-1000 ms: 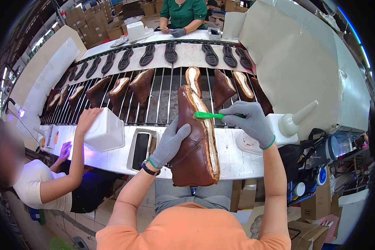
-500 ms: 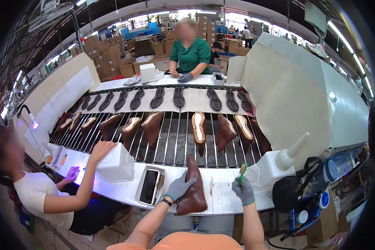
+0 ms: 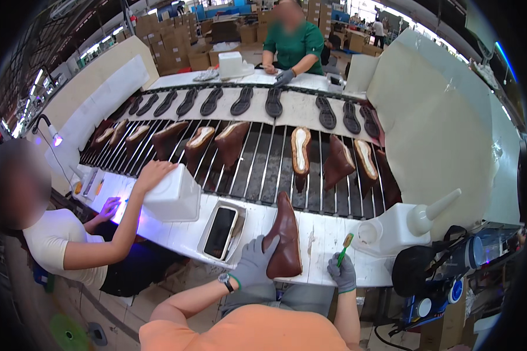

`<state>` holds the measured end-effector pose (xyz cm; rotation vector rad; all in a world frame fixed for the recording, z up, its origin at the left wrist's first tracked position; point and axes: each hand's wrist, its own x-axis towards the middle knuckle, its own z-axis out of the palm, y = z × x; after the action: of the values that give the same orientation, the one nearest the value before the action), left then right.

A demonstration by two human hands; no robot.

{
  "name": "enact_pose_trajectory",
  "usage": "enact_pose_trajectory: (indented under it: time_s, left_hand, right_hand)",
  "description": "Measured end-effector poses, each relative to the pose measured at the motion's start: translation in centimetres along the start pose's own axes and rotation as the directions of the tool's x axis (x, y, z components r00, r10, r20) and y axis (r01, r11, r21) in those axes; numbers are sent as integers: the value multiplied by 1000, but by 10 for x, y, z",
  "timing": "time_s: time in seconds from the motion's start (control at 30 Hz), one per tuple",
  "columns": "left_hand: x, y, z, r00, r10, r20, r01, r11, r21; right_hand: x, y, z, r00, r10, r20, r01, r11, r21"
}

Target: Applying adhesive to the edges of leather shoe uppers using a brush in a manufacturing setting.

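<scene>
A brown boot upper (image 3: 286, 240) lies on its side on the white bench (image 3: 319, 240) in front of me. My left hand (image 3: 253, 262), in a grey glove, grips its lower end. My right hand (image 3: 341, 272), also gloved in grey, holds a green-handled brush (image 3: 345, 245) upright just right of the boot, apart from it.
A phone in a white tray (image 3: 221, 231) lies left of the boot. A white container with a cone nozzle (image 3: 404, 225) stands at the right. Brown uppers (image 3: 301, 155) and black soles (image 3: 273, 102) ride the roller conveyor. A person at left touches a white box (image 3: 173, 196); another person (image 3: 293, 47) works opposite.
The boot has come down from in front of the camera onto the bench. My right hand with the brush has moved off the boot and down to the right.
</scene>
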<state>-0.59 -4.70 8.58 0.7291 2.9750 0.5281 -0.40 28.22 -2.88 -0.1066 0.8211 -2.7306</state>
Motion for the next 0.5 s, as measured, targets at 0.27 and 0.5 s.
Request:
enact_pose_trajectory:
  time_s: [0.27, 0.5]
  left_hand:
    - [32, -44, -61, 943, -153, 294, 287, -71, -955]
    - [157, -138, -31, 936, -255, -243, -169, 281, -945]
  right_hand:
    - [0, -4, -2, 999, 40, 4, -40, 999, -10]
    - [-5, -2, -2, 996, 71, -59, -69, 997, 34]
